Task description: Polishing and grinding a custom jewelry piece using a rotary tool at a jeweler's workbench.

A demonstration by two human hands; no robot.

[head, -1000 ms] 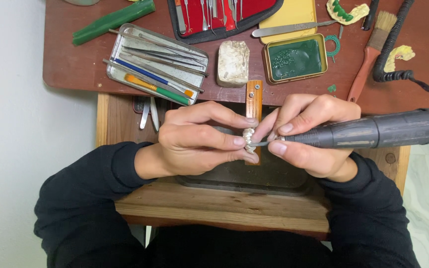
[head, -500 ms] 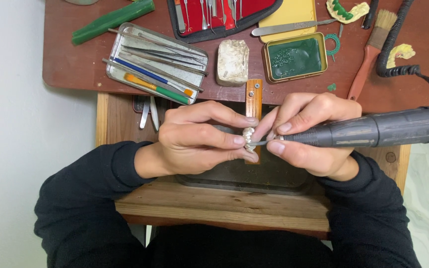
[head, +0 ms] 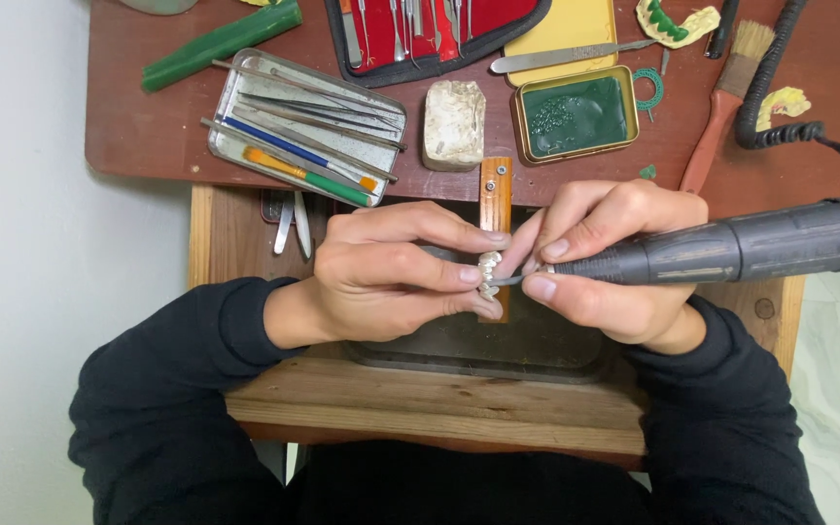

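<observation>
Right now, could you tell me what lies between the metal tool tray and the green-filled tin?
In the head view, a pale rough stone block sits between the metal tool tray and the green-filled tin.

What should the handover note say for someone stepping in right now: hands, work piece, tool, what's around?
Left hand: pinching a small pale metal piece over the wooden bench pin.
Right hand: gripping a dark rotary handpiece like a pen, its tip at the piece.
Behind on the red-brown bench: metal tray of hand tools, pale block, tin of green wax, brush.
Done or left: cannot tell; the piece is mostly hidden by fingers.
</observation>
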